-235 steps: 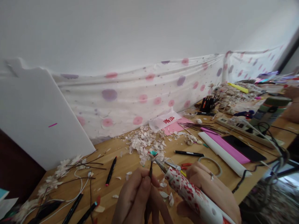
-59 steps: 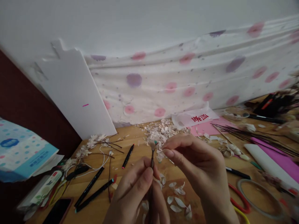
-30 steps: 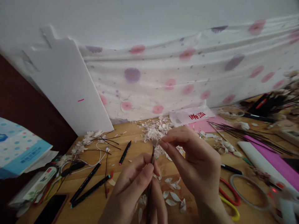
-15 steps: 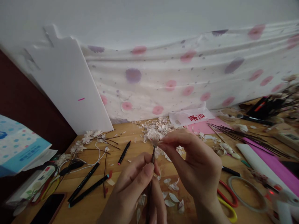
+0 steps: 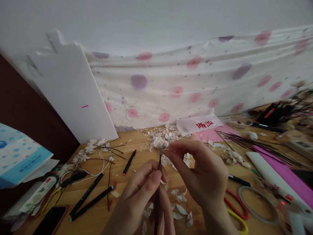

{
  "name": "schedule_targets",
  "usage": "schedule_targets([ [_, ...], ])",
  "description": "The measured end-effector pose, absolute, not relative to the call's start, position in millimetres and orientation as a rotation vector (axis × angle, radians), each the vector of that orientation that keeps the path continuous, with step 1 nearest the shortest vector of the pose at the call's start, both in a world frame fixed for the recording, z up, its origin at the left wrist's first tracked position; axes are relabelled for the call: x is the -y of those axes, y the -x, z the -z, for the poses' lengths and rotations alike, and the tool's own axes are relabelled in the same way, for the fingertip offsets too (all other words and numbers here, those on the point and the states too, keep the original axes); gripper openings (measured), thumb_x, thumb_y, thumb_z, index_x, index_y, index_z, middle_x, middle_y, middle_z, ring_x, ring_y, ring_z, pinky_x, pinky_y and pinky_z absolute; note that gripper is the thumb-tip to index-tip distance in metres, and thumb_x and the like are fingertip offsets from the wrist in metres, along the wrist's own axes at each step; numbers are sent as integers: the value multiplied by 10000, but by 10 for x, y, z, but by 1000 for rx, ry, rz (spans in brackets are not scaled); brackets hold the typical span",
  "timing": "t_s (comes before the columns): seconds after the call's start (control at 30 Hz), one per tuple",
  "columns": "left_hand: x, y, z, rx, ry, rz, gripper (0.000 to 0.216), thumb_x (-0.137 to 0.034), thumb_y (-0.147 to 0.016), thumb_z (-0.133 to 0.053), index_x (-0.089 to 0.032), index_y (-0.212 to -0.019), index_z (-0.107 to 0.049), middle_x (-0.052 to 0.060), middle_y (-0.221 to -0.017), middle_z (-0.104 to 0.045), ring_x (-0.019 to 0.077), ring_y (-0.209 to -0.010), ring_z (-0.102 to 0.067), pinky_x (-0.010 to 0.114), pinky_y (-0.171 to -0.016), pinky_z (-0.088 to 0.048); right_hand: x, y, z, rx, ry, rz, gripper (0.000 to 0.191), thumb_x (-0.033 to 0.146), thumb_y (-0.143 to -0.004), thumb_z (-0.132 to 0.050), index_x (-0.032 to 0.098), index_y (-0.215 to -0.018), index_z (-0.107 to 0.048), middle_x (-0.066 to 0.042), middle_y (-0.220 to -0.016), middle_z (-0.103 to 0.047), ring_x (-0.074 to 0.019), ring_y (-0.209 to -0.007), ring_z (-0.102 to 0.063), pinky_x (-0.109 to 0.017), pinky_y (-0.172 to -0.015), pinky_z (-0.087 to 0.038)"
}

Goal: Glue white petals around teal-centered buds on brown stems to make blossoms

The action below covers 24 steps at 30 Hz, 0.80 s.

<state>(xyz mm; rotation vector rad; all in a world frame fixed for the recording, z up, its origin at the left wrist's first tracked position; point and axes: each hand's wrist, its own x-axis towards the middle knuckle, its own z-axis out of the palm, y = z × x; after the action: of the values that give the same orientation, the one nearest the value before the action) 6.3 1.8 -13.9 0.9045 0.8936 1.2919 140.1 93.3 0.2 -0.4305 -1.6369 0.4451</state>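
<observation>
My left hand (image 5: 143,191) is closed around a thin dark stem (image 5: 157,209), held nearly upright. A small pale flower head (image 5: 160,148) tops the stem. Thumb and forefinger of my right hand (image 5: 204,171) are pinched together just right of it, on a thin pale petal (image 5: 168,150) whose tip reaches the flower head. A small teal spot shows beside the fingertips; what it is I cannot make out. Behind the hands lies a heap of pale petals (image 5: 166,132), and larger loose petals (image 5: 180,209) are scattered between my wrists.
Pens (image 5: 129,162), finished flower stems (image 5: 97,145) and a phone (image 5: 51,220) lie left. To the right are scissors (image 5: 236,204), a tape ring (image 5: 258,205), a glue gun (image 5: 293,209), dark stems (image 5: 259,143) and paper rolls (image 5: 269,176). A white board (image 5: 73,94) leans behind.
My right hand has shifted slightly left, its fingertips still at the flower head. The teal spot now shows there. My left hand keeps its hold on the stem. The view has tilted a little.
</observation>
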Motion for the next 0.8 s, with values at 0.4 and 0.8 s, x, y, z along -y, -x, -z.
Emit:
schedule_targets([
  [0.4,-92,-84,205,-755,-932,-1322,271,-462,-1065,-546,-211,-973,-587,-37,-495,-714,80,-334,-560,125,-359,-324,-977,-1458,-31,1712,451,-315,296,59,-898,-780,255,-1076,-647,62,-870,-755,-110,-747,-636,-236,-654,-506],
  [0.8,-123,-100,203,-738,-888,-1322,299,-490,-1048,-554,-208,-948,-578,-33,-464,-673,78,-303,-498,120,-336,-329,-1014,-1437,1,1590,476,-459,272,120,-895,-788,262,-1086,-656,65,-815,-692,-99,-689,-607,-222,-663,-521],
])
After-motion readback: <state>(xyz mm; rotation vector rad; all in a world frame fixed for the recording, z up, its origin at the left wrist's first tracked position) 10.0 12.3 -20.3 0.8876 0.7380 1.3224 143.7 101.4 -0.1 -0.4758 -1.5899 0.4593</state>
